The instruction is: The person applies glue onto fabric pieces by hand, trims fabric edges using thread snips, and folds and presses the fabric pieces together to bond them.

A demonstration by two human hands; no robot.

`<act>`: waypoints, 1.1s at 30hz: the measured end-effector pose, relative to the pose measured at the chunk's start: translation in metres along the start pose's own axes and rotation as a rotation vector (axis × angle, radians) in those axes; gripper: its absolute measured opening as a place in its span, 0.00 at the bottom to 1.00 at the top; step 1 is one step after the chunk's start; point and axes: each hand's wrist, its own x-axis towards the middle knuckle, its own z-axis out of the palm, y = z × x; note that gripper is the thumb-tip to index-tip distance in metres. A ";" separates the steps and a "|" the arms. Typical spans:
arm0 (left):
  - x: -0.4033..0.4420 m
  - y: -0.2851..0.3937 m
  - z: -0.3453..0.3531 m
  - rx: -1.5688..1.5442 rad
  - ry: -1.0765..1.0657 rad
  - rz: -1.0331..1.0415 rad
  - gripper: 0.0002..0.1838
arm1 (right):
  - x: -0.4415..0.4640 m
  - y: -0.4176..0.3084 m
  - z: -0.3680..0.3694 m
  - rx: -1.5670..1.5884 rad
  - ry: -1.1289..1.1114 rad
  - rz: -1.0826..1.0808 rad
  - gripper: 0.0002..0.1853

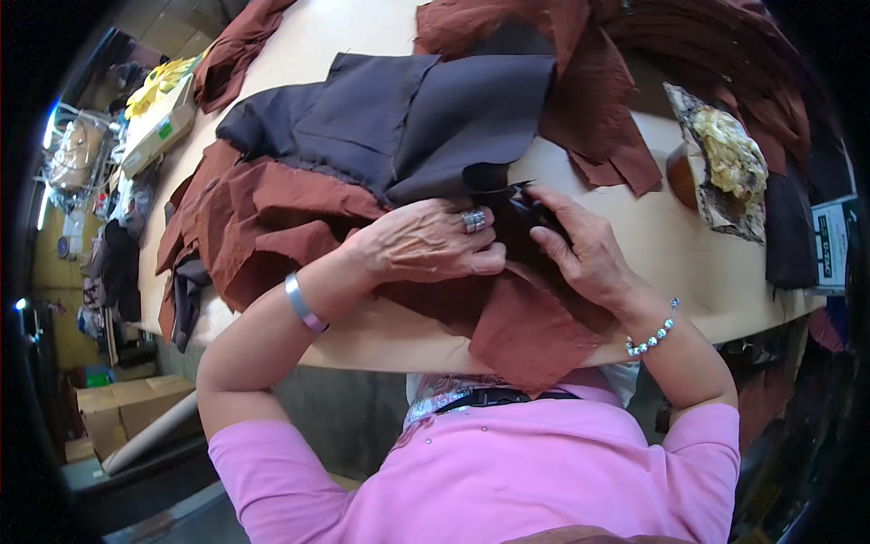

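Note:
A dark, nearly black fabric piece [453, 109] with stitched seams lies on the table, joined or laid over rust-brown fabric [290, 218]. My left hand [430, 240], with a ring, is closed at the near edge of the dark fabric, its fingers curled under. On the other side, my right hand [584, 249] pinches a glossy, folded dark part between thumb and fingers. A brown flap [535, 326] hangs below both hands over the table's near edge. What lies inside the dark fold is hidden.
The pale table [362, 32] curves around in front of me. More brown cloth [598, 109] lies at the far right, near a round container topped by a cardboard piece with crumpled, yellowish material [729, 150]. A box [163, 131] stands left; cardboard boxes [131, 403] sit below.

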 end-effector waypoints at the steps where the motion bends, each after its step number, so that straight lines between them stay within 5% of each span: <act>1: 0.001 -0.002 -0.001 -0.014 0.028 0.007 0.04 | 0.000 0.001 0.001 -0.012 0.009 -0.025 0.20; 19: -0.015 0.008 0.006 -0.007 -0.019 -0.153 0.10 | -0.001 0.003 0.001 -0.010 -0.010 -0.016 0.20; 26: -0.018 0.028 0.018 -0.182 0.155 -0.403 0.09 | 0.000 -0.008 0.000 -0.012 -0.058 -0.138 0.21; 32: -0.021 0.031 0.011 -0.369 0.184 -0.721 0.11 | 0.000 -0.026 0.007 0.172 -0.191 0.215 0.20; 33: -0.022 0.032 0.011 -0.403 0.204 -0.730 0.11 | 0.001 -0.021 0.009 0.110 -0.144 0.106 0.20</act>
